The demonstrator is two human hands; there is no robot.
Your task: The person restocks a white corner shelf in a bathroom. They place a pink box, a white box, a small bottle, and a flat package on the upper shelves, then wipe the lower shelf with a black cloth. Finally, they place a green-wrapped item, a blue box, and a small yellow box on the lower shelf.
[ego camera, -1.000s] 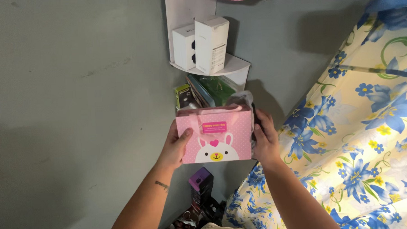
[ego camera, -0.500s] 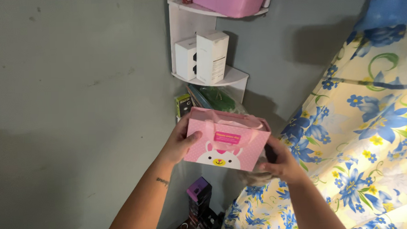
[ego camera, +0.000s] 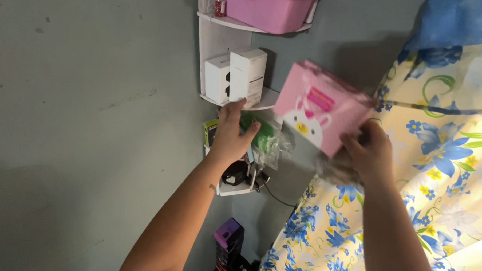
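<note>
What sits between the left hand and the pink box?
In the head view, green packets in clear plastic lie between the left hand and the pink box, which the right hand holds.

Pink box (ego camera: 320, 108) in the right hand (ego camera: 370, 152): smooth card, slight sheen, printed face. Left hand (ego camera: 231, 135) rests on crinkly clear plastic bag (ego camera: 268, 145), glossy, green inside. Two white boxes (ego camera: 236, 77): matt smooth cardboard. Corner shelf (ego camera: 211, 40): white, smooth, looks like painted board or plastic, cannot tell which. Pink case (ego camera: 274, 9) on top: hard plastic, mildly glossy. Wall (ego camera: 91, 130): grey paint, matt, rough with scuffs. Floral sheet (ego camera: 446, 198): soft woven cloth, matt.
</note>
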